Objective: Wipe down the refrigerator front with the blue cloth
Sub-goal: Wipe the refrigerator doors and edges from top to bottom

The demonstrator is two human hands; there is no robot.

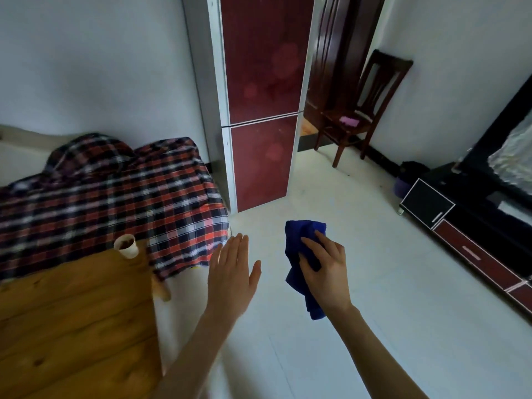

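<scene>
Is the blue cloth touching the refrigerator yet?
No, the blue cloth hangs bunched in the right hand above the floor, well short of the red refrigerator.

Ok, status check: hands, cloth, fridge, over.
Right hand gripping blue cloth; left hand open, empty. Fridge ahead, not touched yet. Bare floor between, nothing blocking.

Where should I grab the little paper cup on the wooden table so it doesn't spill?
Grip the paper cup around its side wall, a bit below the rim, coming from the right, the open floor side. It stands at the wooden table corner, mouth up, with something dark inside, so keep it level.
</scene>
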